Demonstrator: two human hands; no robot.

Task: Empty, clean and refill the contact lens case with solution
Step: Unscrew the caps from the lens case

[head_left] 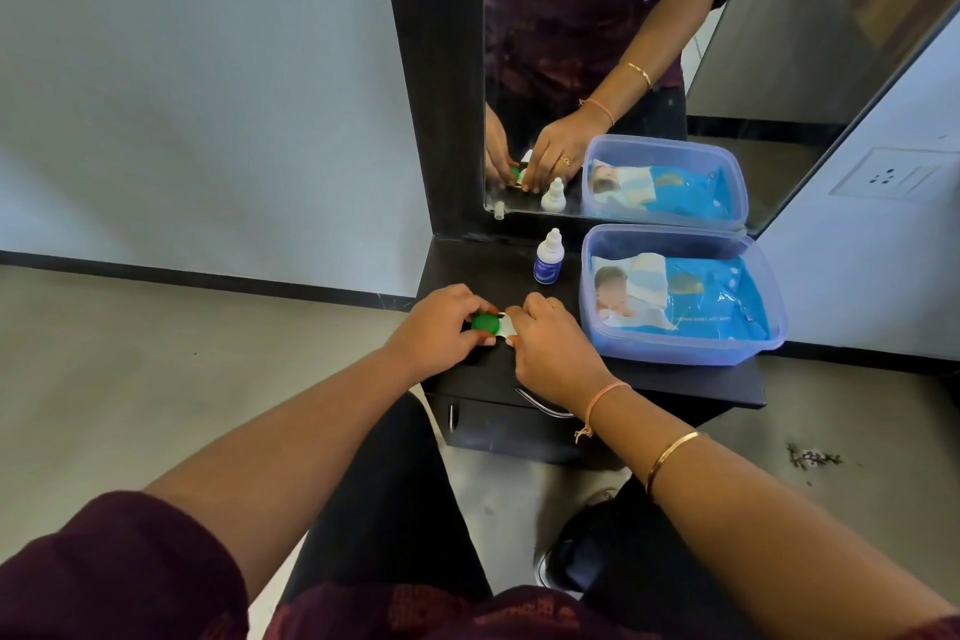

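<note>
The contact lens case (503, 326) lies on the dark dresser top (483, 270), white with a green cap (486, 323) on its left well. My left hand (441, 325) curls its fingers round the green cap side. My right hand (550, 343) grips the case's right end, which its fingers hide. A small white solution bottle (548, 258) with a blue label stands upright behind the case, capped.
A clear plastic box (779, 327) holding a blue wipes packet sits on the right of the dresser top. A mirror (649, 68) stands behind and reflects the hands, bottle and box. A drawer handle (540, 405) is below the front edge.
</note>
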